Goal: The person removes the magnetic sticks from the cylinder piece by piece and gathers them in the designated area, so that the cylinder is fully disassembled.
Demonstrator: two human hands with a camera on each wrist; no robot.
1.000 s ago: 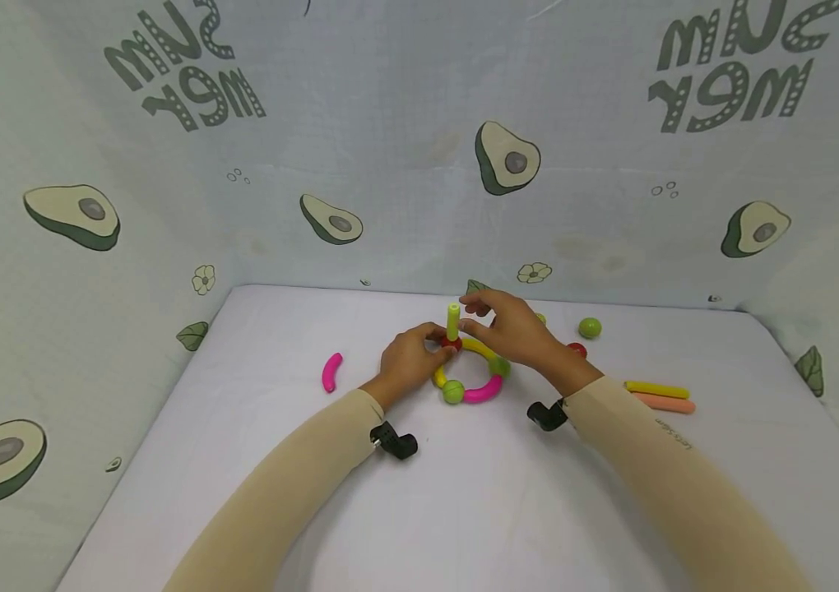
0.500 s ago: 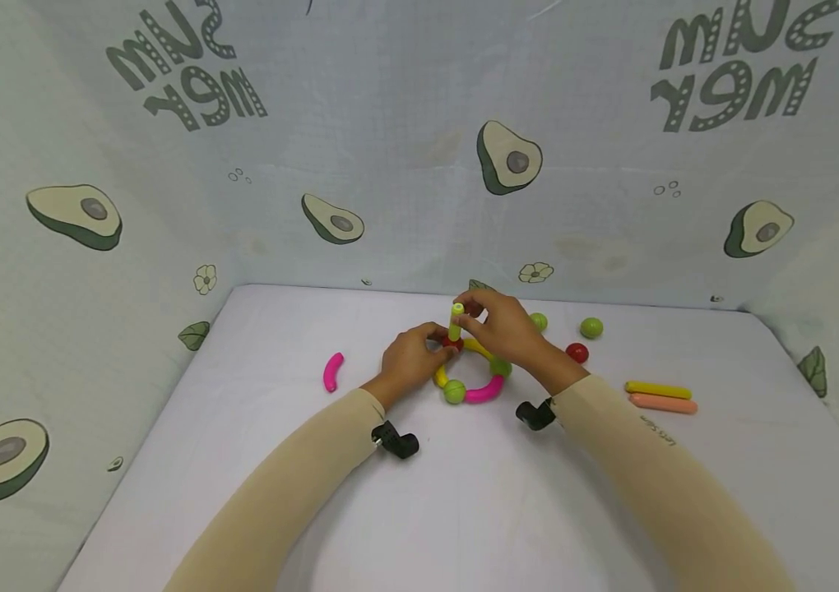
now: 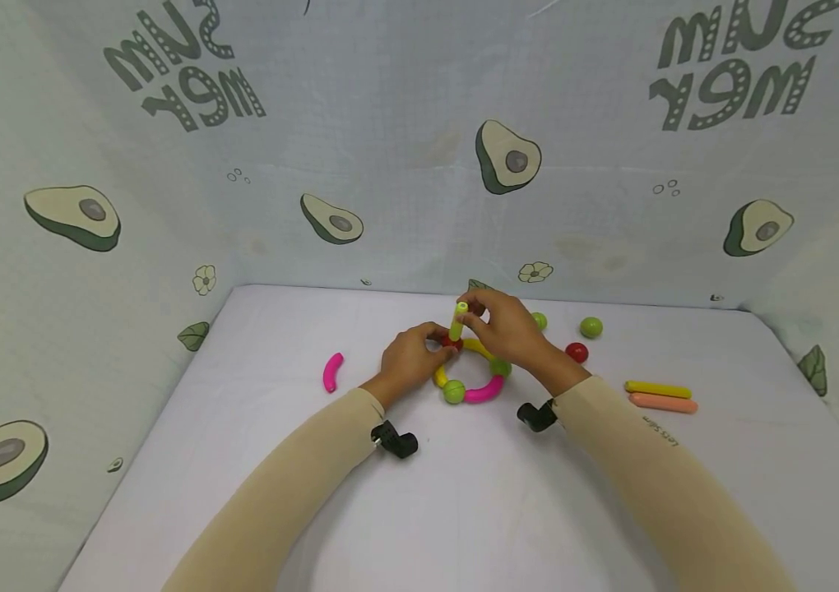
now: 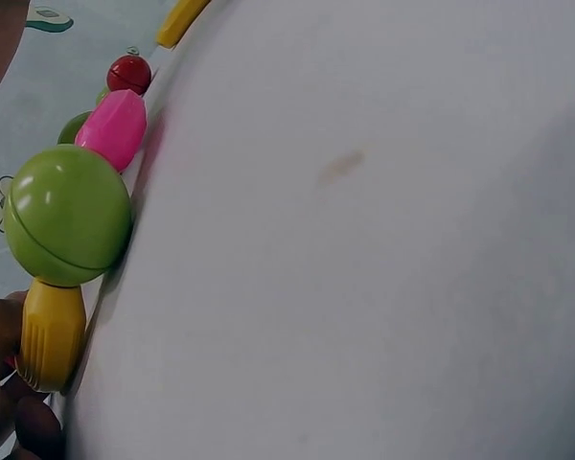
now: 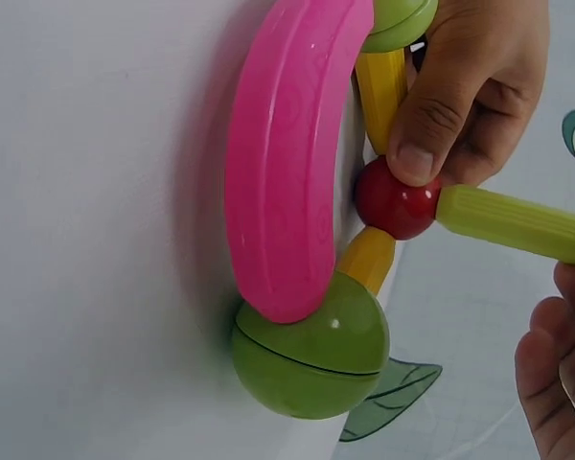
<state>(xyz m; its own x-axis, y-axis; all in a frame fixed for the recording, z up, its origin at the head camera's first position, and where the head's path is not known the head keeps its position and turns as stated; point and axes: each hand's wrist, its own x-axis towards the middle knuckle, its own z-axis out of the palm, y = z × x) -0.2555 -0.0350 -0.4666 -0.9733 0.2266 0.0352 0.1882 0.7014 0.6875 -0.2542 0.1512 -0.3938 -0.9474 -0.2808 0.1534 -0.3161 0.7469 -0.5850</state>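
Note:
Toy rods and balls make a ring on the table. Its parts are a pink curved rod (image 5: 283, 163), two green balls (image 5: 311, 359), two yellow curved rods (image 3: 479, 349) and a red ball (image 5: 400, 203) at the far side. My left hand (image 3: 410, 362) grips the red ball, its thumb pressed on top in the right wrist view. From that ball rises a straight lime-green rod (image 5: 508, 222), leaning slightly right. My right hand (image 3: 504, 325) pinches its upper part between thumb and fingers. The left wrist view shows a green ball (image 4: 67, 216) and a yellow rod (image 4: 52, 335) beside my left fingers.
A loose pink curved rod (image 3: 332, 372) lies to the left. On the right are two green balls (image 3: 591, 327), a red ball (image 3: 577, 353), a yellow rod (image 3: 658, 389) and an orange rod (image 3: 662, 403). A printed cloth (image 3: 405, 131) hangs behind the table.
My right hand, earlier spread beside the lime-green rod, has moved left and taken hold of it. The rod has gone from upright to leaning right. My left hand stays put.

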